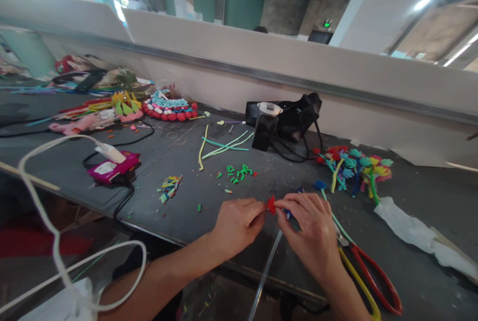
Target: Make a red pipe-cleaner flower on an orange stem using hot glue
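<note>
My left hand (241, 224) and my right hand (310, 231) meet over the front edge of the table. A small red fuzzy flower (272, 205) is pinched between the fingertips of both. Under my right hand, a blue piece (287, 213) is mostly hidden, and a clear rod (265, 273) runs down from there past the table edge. Beside my right hand lies a pale green stem with a blue fuzzy head (320, 185). Cutters with one red and one yellow handle (373, 266) are partly covered by my right wrist.
Green snippets (241, 174), mixed snippets (170, 189) and pipe cleaners (226, 146) lie mid-table. A phone (264, 132) leans against a black bag (298, 117). Fuzzy flowers (349, 166) lie right; a magenta device (114, 167) with white cable left. A low partition (224, 72) stands behind.
</note>
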`<state>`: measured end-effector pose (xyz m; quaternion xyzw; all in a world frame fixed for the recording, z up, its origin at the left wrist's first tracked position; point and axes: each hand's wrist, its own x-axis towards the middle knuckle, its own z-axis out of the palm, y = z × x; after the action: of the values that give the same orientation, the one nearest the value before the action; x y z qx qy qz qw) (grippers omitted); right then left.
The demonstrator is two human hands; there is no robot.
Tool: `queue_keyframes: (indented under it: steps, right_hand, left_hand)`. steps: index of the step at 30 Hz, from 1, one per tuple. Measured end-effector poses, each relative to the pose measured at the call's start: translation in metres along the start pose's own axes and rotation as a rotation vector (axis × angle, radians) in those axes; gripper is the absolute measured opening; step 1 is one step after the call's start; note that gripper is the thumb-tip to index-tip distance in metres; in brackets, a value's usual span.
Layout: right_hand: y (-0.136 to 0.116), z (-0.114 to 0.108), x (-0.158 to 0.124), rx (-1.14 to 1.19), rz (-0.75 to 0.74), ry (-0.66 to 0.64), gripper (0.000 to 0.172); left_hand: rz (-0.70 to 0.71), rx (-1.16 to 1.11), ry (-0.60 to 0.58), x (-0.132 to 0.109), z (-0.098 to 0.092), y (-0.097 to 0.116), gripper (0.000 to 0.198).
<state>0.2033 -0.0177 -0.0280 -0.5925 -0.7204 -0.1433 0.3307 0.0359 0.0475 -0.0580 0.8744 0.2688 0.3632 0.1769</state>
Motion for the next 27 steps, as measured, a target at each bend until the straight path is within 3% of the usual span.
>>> queue_keyframes:
  steps: [27]
  right_hand:
    - [-0.0027, -0.0040, 0.0023, 0.021, -0.063, -0.016, 0.013]
  left_hand:
    - [0.082, 0.086, -0.005, -0.0030, 0.0028, -0.0040, 0.016]
